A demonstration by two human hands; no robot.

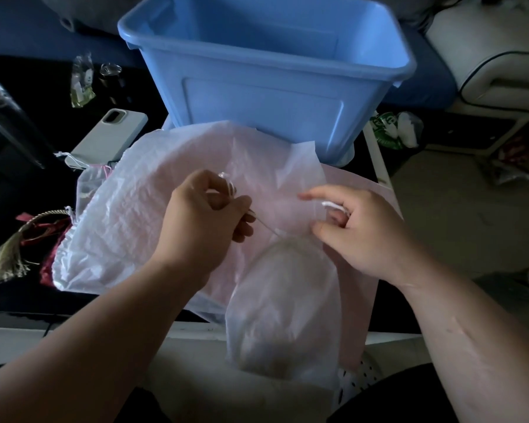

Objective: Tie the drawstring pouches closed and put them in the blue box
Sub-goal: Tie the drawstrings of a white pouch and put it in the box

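Note:
A sheer white drawstring pouch (283, 306) hangs in front of me, its gathered neck between my hands. My left hand (203, 221) pinches one white drawstring (269, 228) that runs taut to the pouch's neck. My right hand (361, 230) grips the other cord end (330, 204) with curled fingers. Beneath them lies a pile of large white and pink pouches (129, 215). The blue box (266, 71) stands just beyond the pile, open at the top, and its inside looks bare.
A phone in a pale case (110, 132) lies left of the box on the dark table. A tan tassel with red cloth (16, 248) sits at the left edge. Small packets (81, 80) lie at the back left, crumpled wrappers (397, 129) at the right.

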